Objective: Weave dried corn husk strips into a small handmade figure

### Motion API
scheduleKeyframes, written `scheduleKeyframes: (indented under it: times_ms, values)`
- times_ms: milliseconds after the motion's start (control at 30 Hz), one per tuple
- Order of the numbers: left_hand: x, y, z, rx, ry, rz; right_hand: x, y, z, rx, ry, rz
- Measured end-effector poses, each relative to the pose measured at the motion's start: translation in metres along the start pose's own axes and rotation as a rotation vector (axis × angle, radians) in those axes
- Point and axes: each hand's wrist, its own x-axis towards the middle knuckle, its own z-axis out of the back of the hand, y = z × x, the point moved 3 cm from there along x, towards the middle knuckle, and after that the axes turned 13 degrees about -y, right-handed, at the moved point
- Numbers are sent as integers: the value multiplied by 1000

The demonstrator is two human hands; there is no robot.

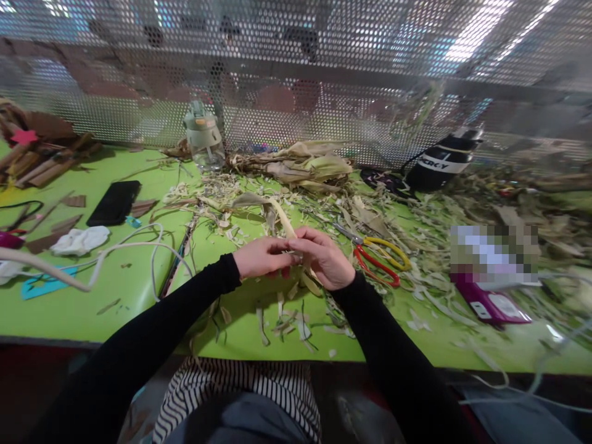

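My left hand (263, 258) and my right hand (326, 256) meet over the front middle of the green table. Between their pinched fingertips is a pale dried husk strip (283, 217), which rises from the fingers and bends over to the left at its top. Both hands are closed on it; the exact grip is partly hidden behind the fingers. Just right of my right hand lie scissors (379, 253) with one red and one yellow handle loop. Cut scraps (291, 320) of husk are scattered below and around the hands.
Behind stand a clear bottle (206, 139), a husk bundle (314, 166) and a black bottle (441, 161), before a perforated metal screen (277, 74). To the left are a phone (113, 203), a white cable (124, 245) and crumpled tissue (81, 240). A purple packet (493, 302) lies right.
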Motion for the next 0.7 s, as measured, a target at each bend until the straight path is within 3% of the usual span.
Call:
scheduleKeyframes:
  times_ms: [133,267,333,533,700]
  values:
    - [2,0,1,103,-70,-70,-1,0,-2,-149,54,84]
    - [3,2,1,26,-127,-56,1,11,6,-648,-170,489]
    - [3,3,0,-79,-134,-18,1,16,9,-802,-265,618]
    - [3,2,0,-223,-132,41,4,17,16,-829,-269,653]
    - [5,9,-1,-148,-91,79,7,13,19,-716,-262,623]
